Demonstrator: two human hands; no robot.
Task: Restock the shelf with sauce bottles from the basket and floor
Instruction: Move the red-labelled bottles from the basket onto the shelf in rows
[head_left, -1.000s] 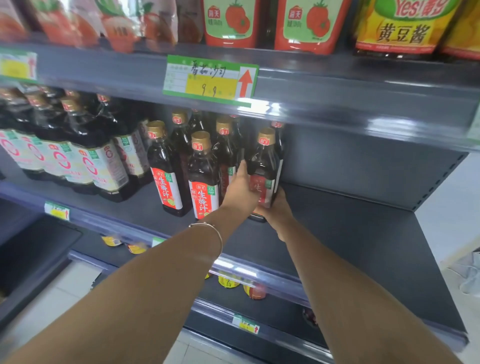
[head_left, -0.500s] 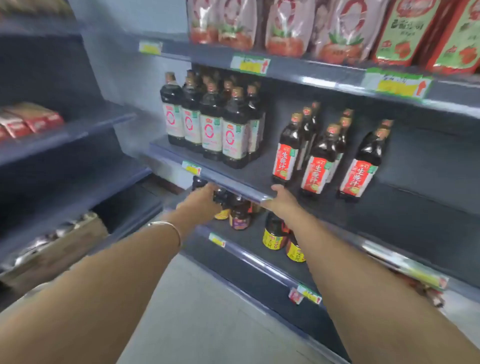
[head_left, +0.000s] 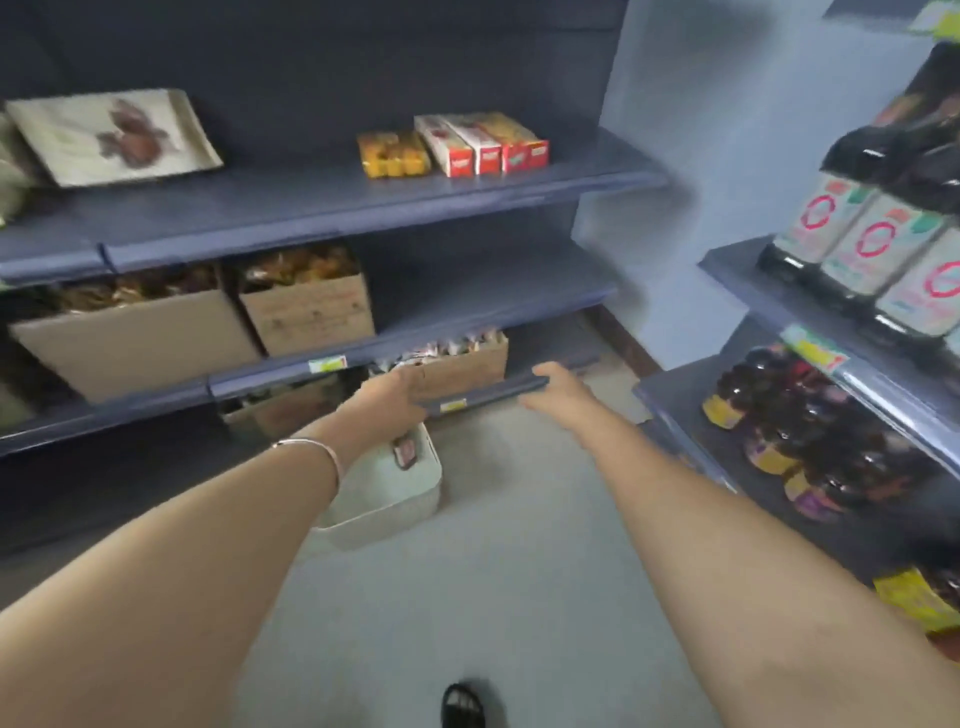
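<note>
1. Head view: I see sauce bottles (head_left: 857, 244) already lined on the shelf (head_left: 727, 260) at far right, with more jars on the tier below. The restock looks partly done.
2. On the floor (head_left: 493, 545) sits a pale basket (head_left: 384, 499); one red-labelled bottle (head_left: 404, 451) seems to lie inside, blurred. I judge it remains to be shelved.
3. Both arms stretch forward and down, over the basket.
4. My left hand (head_left: 392, 392), bangle (head_left: 311, 447) on its wrist, holds nothing and looks loosely spread.
5. My right hand (head_left: 558, 387) is empty too, fingers relaxed and apart, just right of the basket.
</note>
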